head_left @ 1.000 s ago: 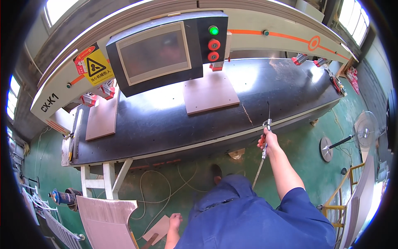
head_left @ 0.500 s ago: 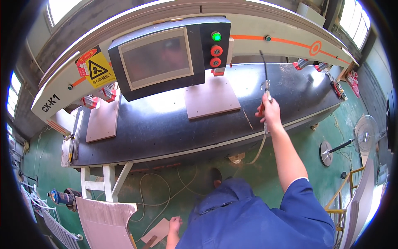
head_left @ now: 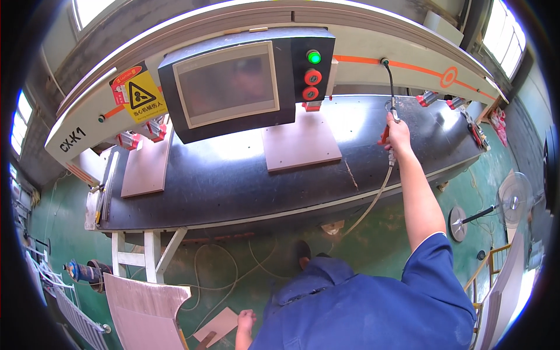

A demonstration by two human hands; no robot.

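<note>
My right hand [head_left: 398,135] is wrapped round a red-handled air blow gun [head_left: 385,139] above the right part of the black machine table. From the gun a long thin black nozzle [head_left: 390,79] points away; its tip overlaps the small round button [head_left: 384,61] on the orange stripe of the machine's beam. I cannot tell whether they touch. A pale hose [head_left: 379,195] hangs from the gun's lower end. Down at my left side, my left hand [head_left: 246,321] is loosely closed, with nothing visible in it.
A control panel with a dark screen [head_left: 228,84] juts over the table [head_left: 233,186]. Grey-pink boards [head_left: 302,143] lie on it. Red-tipped clamps [head_left: 429,98] hang under the beam. Hoses cross the green floor [head_left: 233,265]; a curved board [head_left: 143,309] stands near left, a fan [head_left: 513,201] right.
My right hand has moved a little to the right with the blow gun, and the nozzle tip has come up over the button. My left hand stays low at my side.
</note>
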